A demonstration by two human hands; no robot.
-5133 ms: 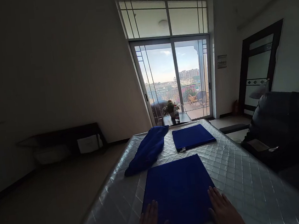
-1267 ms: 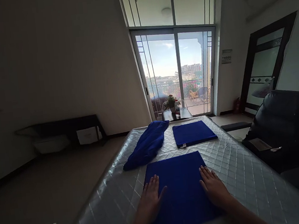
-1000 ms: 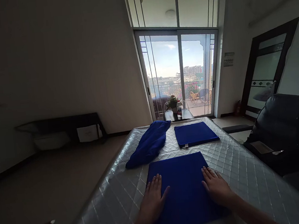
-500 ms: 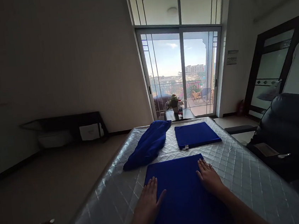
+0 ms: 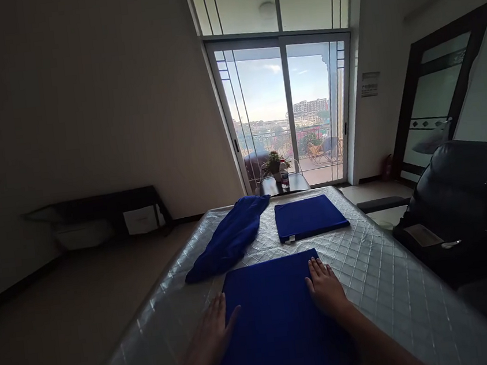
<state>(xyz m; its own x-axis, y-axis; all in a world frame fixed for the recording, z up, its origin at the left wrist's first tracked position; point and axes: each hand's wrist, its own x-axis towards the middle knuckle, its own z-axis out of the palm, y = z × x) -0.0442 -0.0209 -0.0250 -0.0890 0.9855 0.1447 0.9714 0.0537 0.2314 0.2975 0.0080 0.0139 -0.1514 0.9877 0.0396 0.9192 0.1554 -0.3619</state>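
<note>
A flat, folded blue cloth (image 5: 270, 319) lies in front of me on a table with a silvery quilted cover (image 5: 376, 284). At its left edge rests my left hand (image 5: 211, 331), fingers stretched out and thumb apart, a little blurred. My right hand (image 5: 326, 287) lies flat on the cloth's far right corner, fingers extended. Neither hand grips anything. Farther off sits a second neatly folded blue cloth (image 5: 310, 216) with a small white tag at its near edge. To its left is a loose, crumpled blue cloth (image 5: 232, 236).
Beyond the table's far end stands a small dark table (image 5: 270, 188) with a potted plant (image 5: 273, 162) and a bottle (image 5: 284, 175). A black leather armchair (image 5: 467, 199) is at the right. Low dark furniture (image 5: 98, 206) lines the left wall.
My left hand has slid outward from the top of the near folded cloth to its left edge. My right hand stays at the far right corner. The view has shifted slightly.
</note>
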